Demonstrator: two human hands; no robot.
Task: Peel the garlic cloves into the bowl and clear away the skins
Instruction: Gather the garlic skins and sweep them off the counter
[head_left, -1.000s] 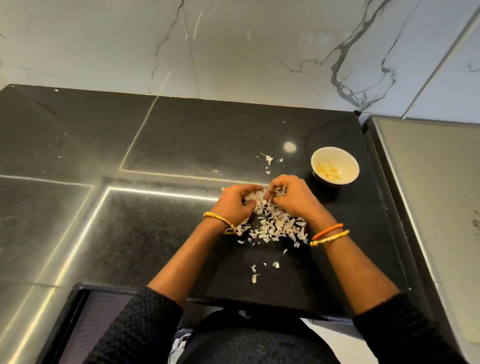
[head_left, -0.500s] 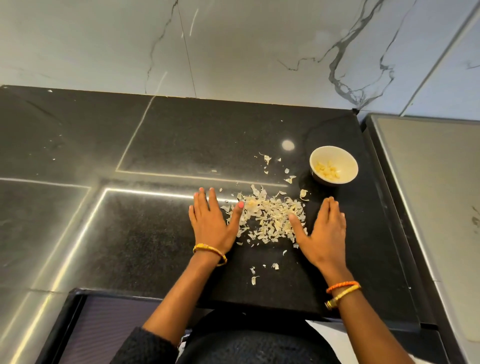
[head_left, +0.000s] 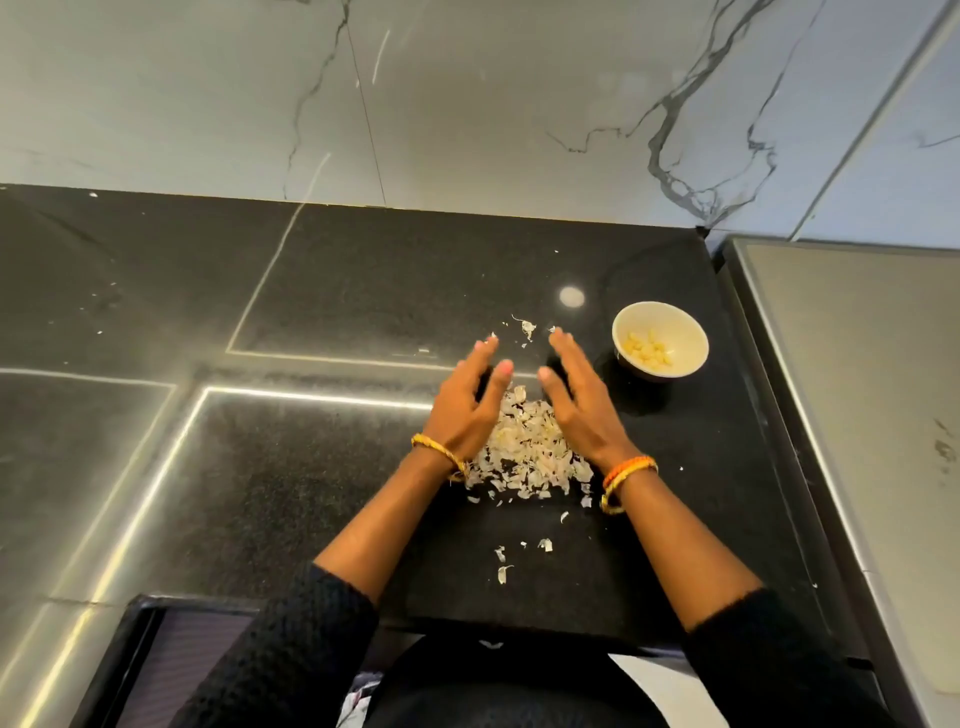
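A heap of pale garlic skins lies on the black counter. My left hand stands on its left side and my right hand on its right, both with straight fingers, palms facing inward against the heap. Neither hand holds anything. A few stray skins lie beyond the fingertips, and a few more loose skins lie nearer to me. A small cream bowl with several peeled garlic cloves stands to the right of my right hand.
A marble wall runs along the back of the counter. A grey steel surface borders the counter on the right. The counter's front edge is close to my body, with a dark opening at lower left.
My hands lay flat and wide apart on either side of the skins half a second ago. Now they have reached forward and closed in, pushing the skins into a tighter heap.
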